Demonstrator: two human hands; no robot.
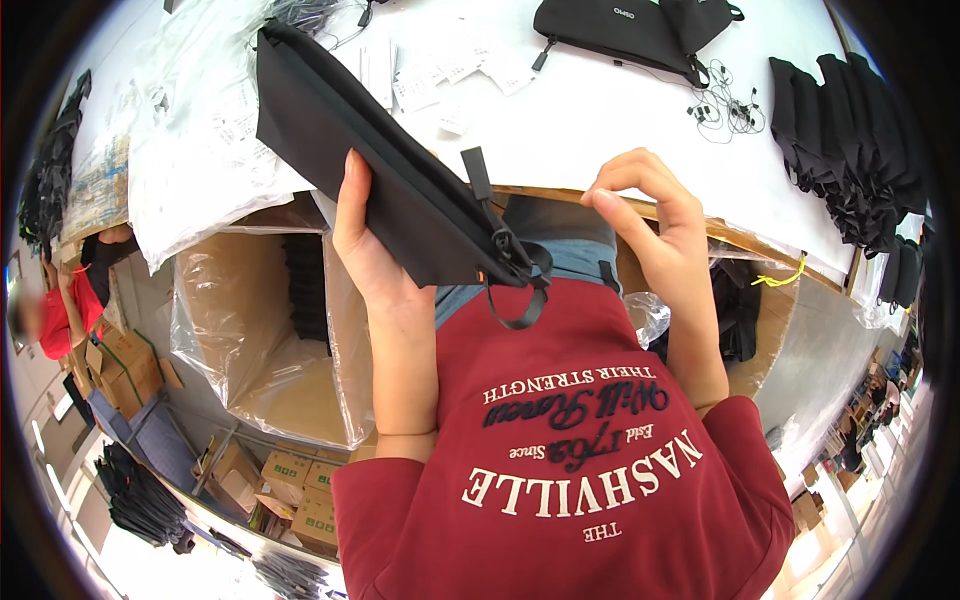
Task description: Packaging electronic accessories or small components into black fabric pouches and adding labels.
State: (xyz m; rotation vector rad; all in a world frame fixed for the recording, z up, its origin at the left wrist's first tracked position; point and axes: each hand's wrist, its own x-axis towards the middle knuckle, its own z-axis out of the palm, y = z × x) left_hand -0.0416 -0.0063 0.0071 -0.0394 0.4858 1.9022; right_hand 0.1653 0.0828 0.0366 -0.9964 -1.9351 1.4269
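Note:
My left hand grips a long black zip pouch from below, its thumb lying along the near face. The pouch is tilted, its far end up to the left over the table and its near end close to my body. A zip pull with a fabric tab and a black wrist loop hang at that near end. To the right of the pouch, apart from it, my right hand is raised with thumb and forefinger pinched together. Whether something small sits in that pinch is too fine to see.
The white table carries more black pouches, thin black cords, paper slips and plastic bags. Stacked black pouches lie at the right. Below the table edge stands a plastic-lined carton. A person in red is far left.

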